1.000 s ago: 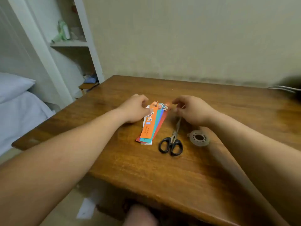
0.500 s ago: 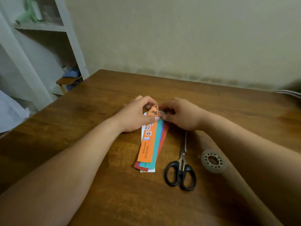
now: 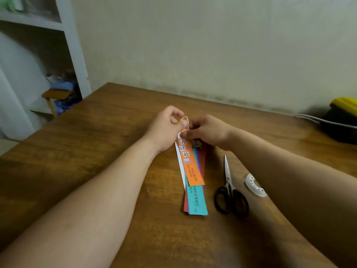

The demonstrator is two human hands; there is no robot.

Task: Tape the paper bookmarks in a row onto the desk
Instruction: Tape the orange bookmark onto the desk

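A stack of paper bookmarks lies on the wooden desk [image 3: 108,155]. The orange bookmark [image 3: 190,165] is on top, slid farther away than the teal bookmark [image 3: 197,200] and a red one beneath; a white strip shows at the stack's left edge. My left hand [image 3: 166,128] pinches the top end of the orange bookmark between thumb and fingers. Close beside it, my right hand [image 3: 208,132] has its fingers curled on the same top end of the stack. A roll of clear tape [image 3: 254,185] lies to the right, partly hidden by my right forearm.
Black-handled scissors [image 3: 229,192] lie shut between the bookmarks and the tape roll, blades pointing away. A black and yellow object [image 3: 342,117] with a grey cable sits at the desk's far right. White shelves [image 3: 38,55] stand left of the desk; the wall runs behind.
Both hands have drawn together at the top of the stack. The orange bookmark has slid away from me, uncovering the teal one's lower end. The camera has moved closer.
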